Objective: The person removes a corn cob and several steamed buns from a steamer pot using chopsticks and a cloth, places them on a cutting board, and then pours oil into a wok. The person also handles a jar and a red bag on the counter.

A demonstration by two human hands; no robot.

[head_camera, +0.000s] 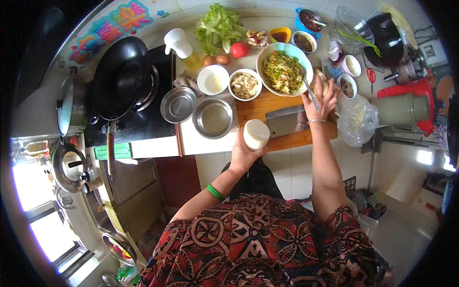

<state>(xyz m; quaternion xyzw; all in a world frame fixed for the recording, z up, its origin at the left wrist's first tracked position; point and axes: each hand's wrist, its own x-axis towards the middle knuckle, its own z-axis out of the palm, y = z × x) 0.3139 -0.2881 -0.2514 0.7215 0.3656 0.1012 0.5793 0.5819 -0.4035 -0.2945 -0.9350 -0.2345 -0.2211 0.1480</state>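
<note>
My left hand [245,154] is closed around a white cylindrical container [256,134], just in front of the cutting board's near edge. My right hand [321,97] reaches over the right end of the wooden cutting board [251,102], fingers spread over pale, rounded items [318,88] whose kind I cannot tell. Beside it stands a pale green bowl [261,61] of chopped green and yellow food with a metal spoon [311,94] in it. A cleaver [287,122] lies flat on the board, left of my right wrist. A white bowl of pale diced food [245,86] sits at the board's back left.
Two metal bowls [213,118] [178,104] and a white bowl [213,79] stand left of the board. Behind are eggs [223,59], a tomato [240,50] and lettuce [218,28]. A black wok [122,79] rests on the stove at left; a plastic bag [358,120] lies at right.
</note>
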